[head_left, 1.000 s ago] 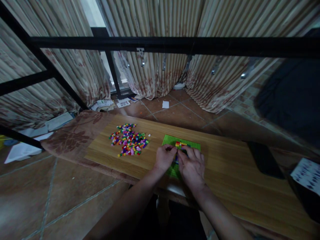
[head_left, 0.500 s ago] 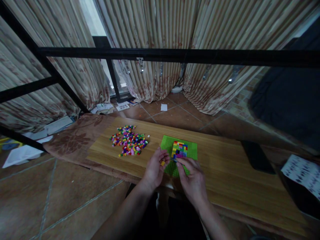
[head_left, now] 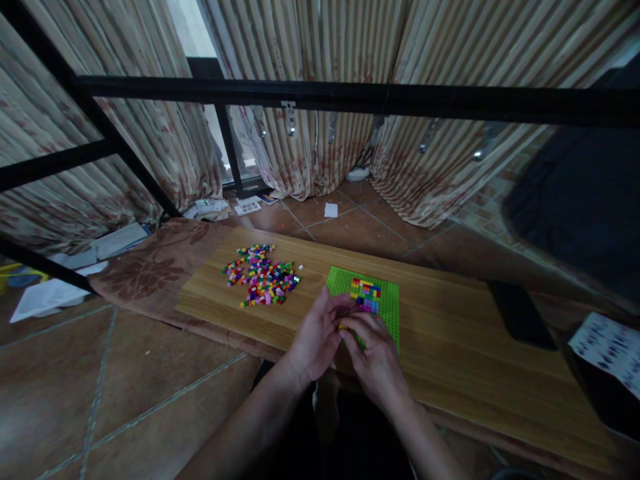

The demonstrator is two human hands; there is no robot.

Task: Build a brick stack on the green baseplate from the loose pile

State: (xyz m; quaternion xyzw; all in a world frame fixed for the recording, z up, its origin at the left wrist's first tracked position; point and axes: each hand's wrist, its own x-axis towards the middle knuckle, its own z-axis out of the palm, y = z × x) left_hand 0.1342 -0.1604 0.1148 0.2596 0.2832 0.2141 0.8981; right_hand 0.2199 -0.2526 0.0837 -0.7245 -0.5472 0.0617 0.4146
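Note:
A small yellow toy brick (head_left: 343, 327) shows between my two hands. My left hand (head_left: 316, 337) is cupped, palm turned right, with its curled fingers around the brick's far side. The thumb and fingers of my right hand (head_left: 373, 343) pinch the brick from the right. Both hands hover over the near left part of a green studded baseplate (head_left: 391, 308). On the plate sits a flat patch of multicoloured bricks (head_left: 366, 293) in red, yellow, blue and purple; my fingers cover its near part. Whether more bricks lie in my left palm is hidden.
A loose pile of small coloured bricks (head_left: 265, 275) lies left on the wooden board (head_left: 450, 333). One white brick (head_left: 301, 267) sits apart from it. At the right are a black phone-like slab (head_left: 520, 313) and a printed sheet (head_left: 607, 350). A black metal bar (head_left: 320, 93) crosses beyond the board.
My right hand has moved left from over the brick patch to the yellow brick at my left hand. The dark piece it pinched is no longer visible. The view has shifted slightly.

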